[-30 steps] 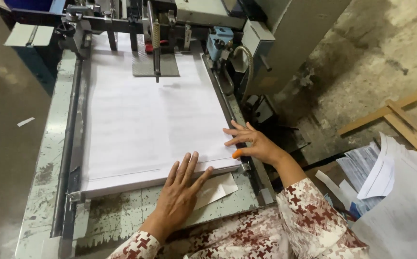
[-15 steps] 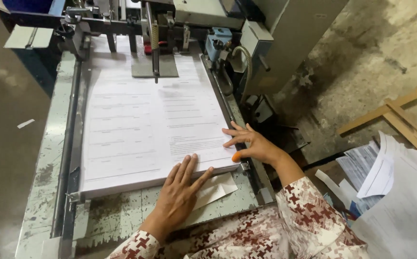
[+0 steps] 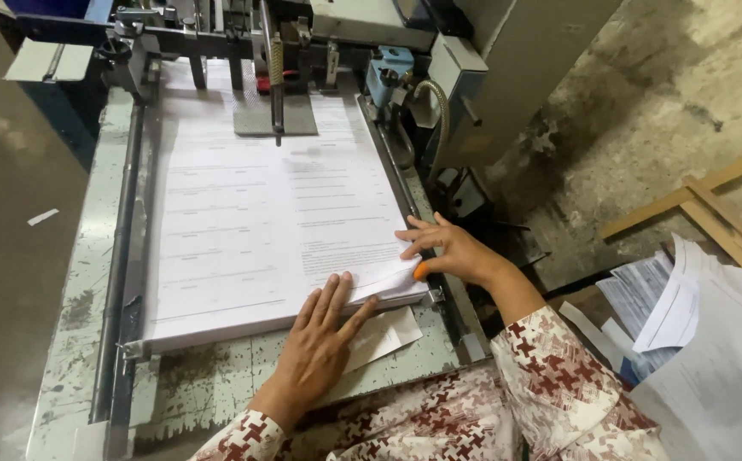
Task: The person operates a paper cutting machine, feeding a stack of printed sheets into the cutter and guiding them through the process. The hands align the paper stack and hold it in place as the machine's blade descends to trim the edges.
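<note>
Paper stack (image 3: 260,230) under both hands (image 3: 324,341)

A worn, pale green metal worktop (image 3: 81,282), its paint chipped and scuffed along the near edge, carries a thick stack of printed white sheets (image 3: 251,230) that fills most of its middle. A dark metal rail (image 3: 119,256) runs along the stack at 9 o'clock, and a second dark guide bar (image 3: 388,171) edges it at 3 o'clock. At 12 o'clock a small grey plate (image 3: 256,119) rests on the top sheet under the machine's feed parts. At 5 o'clock from the stack a loose white paper slip (image 3: 384,335) lies flat on the worktop, partly tucked under the stack's near corner.
</note>
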